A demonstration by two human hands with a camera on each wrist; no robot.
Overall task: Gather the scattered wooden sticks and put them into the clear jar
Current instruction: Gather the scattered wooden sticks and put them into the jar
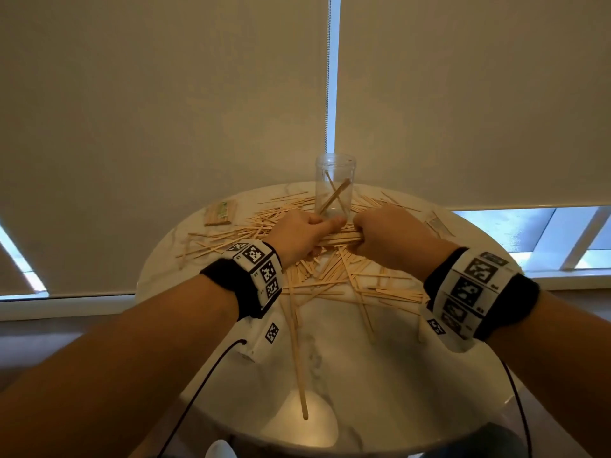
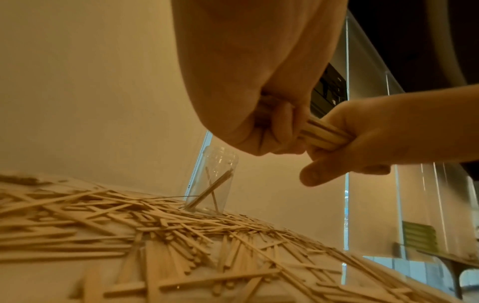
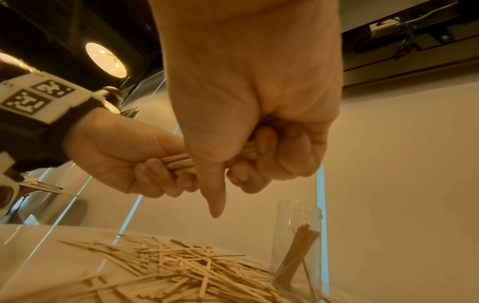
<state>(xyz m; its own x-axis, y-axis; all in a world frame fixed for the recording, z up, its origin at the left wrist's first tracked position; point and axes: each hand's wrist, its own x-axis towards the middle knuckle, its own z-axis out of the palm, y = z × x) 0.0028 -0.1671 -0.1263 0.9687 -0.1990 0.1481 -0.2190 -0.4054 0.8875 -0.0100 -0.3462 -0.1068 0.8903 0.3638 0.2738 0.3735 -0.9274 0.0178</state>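
At twelve o'clock on the desk [image 1: 380, 375], the clear jar [image 1: 334, 186] waits; our left hand [image 1: 299, 238] and right hand [image 1: 385, 234] both clench one bundle of sticks [image 1: 340, 239], squaring it before loading.

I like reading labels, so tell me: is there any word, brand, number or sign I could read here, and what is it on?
No text can be read.
Wrist bands: black-and-white square code patterns, no letters; tiny marks beside them are too small to read.
Packet of sticks at the table's far left: a greenish label, too blurred to read.
Clear jar: no label visible.
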